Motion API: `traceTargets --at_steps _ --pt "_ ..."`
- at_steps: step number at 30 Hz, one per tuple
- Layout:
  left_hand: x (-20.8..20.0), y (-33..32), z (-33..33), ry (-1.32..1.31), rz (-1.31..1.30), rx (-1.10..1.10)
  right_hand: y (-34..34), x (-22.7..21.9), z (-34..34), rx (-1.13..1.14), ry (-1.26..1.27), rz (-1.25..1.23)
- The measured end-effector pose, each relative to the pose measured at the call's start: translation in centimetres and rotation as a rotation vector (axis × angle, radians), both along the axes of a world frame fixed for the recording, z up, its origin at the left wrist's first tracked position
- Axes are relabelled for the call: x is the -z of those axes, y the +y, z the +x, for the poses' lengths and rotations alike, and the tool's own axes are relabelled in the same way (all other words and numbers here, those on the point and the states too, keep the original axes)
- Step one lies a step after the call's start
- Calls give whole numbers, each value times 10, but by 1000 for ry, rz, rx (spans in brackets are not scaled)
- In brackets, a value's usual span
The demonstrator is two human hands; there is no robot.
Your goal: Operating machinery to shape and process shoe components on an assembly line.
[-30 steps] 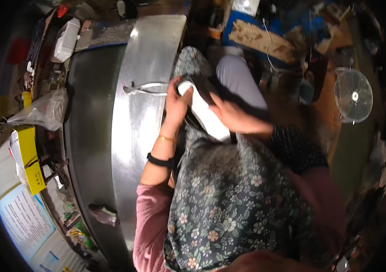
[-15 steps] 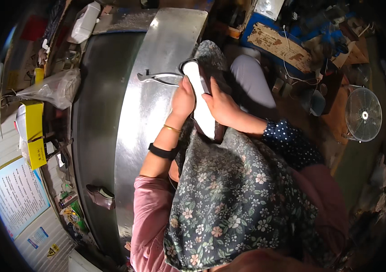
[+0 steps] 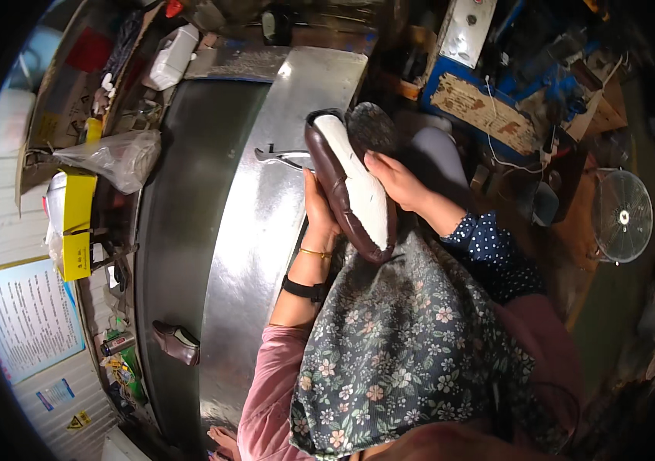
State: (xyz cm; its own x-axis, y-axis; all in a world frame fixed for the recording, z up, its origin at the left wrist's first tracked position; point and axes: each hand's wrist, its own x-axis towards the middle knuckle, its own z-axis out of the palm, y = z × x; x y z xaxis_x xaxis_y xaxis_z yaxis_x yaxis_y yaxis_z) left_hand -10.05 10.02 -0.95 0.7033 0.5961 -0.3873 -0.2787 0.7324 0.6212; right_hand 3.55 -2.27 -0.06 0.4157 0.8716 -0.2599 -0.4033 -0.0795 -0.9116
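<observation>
A dark brown leather shoe [image 3: 353, 182] is held sole side up over my lap, its white underside facing me. My left hand [image 3: 320, 206] grips its left side, with the thumb along the leather. On the opposite side, my right hand [image 3: 400, 183] holds the edge with its fingertips; some of its fingers are hidden. Metal pincers [image 3: 287, 159] lie on the shiny metal tabletop [image 3: 254, 223], just left of the shoe and partly covered by it.
Left of the tabletop runs a dark belt [image 3: 181, 200] with another brown shoe [image 3: 177, 343] on it. Beyond stand a yellow box [image 3: 77, 230], a plastic bag [image 3: 127, 157] and a white bottle [image 3: 174, 58]. To the right are a fan [image 3: 624, 216] and blue-framed board [image 3: 481, 107].
The shoe has turned in my hands, showing more of its brown left side and white underside. My right hand has shifted outward to the shoe's right edge. The whole view has shifted slightly.
</observation>
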Motion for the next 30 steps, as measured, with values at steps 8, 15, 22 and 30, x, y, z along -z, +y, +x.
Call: traceTargets --at_steps 8,15,22,30 --pt "-63 -37 13 -235 320 139 -68 -67 40 54 265 179" --pt "-5 -31 -17 298 1705 513 -190 -126 173 635 -846 -17" --pt "36 -38 -21 366 1781 418 -249 -186 356 1094 -1392 -739" --pt "33 -41 -16 388 1786 378 -259 -208 395 719 -1579 -1201"
